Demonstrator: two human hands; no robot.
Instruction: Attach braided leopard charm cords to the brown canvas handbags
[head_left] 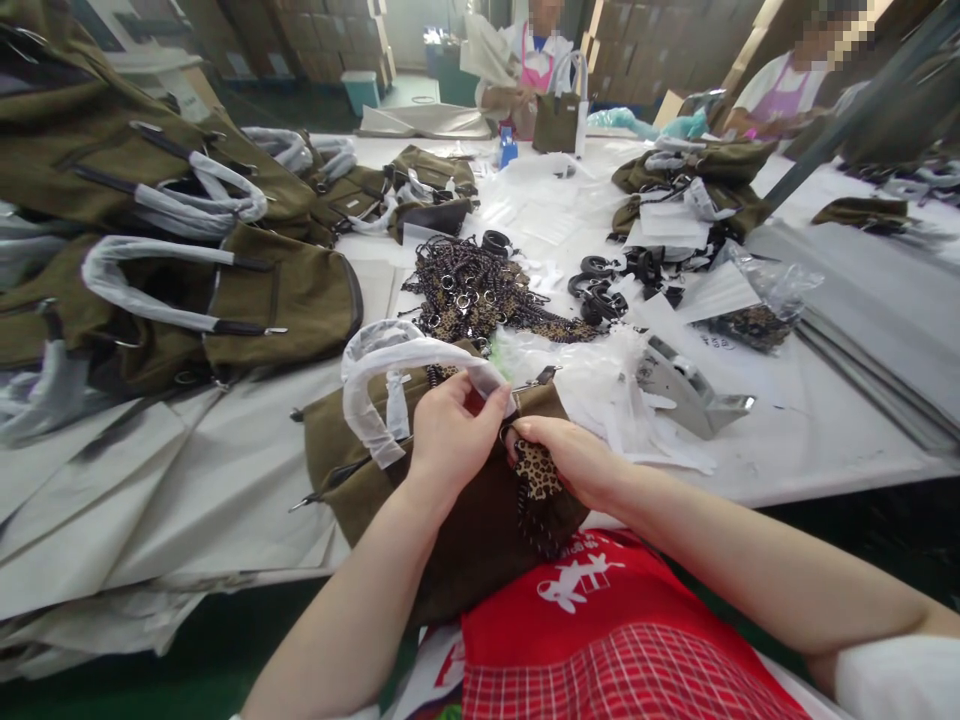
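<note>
An olive handbag (pixel 450 530) leans at the table's front edge against my red apron. Its handle (pixel 375 390) is wrapped in white film and arches up on the left. My left hand (pixel 459 425) pinches the base of that handle between thumb and fingers. Close beside it, my right hand (pixel 566 450) is closed on the ring end of a leopard-print charm (pixel 536 472). Dark beaded cords hang from the charm over the bag's front. The fingertips of both hands nearly meet, so the exact contact at the ring is partly hidden.
Behind the bag lies a pile of leopard-print charms (pixel 465 290). More olive bags (pixel 285 300) are heaped on the left. To the right are crumpled white plastic (pixel 600 375), a metal tape dispenser (pixel 686 385) and black straps (pixel 600 285). Two people work across the table.
</note>
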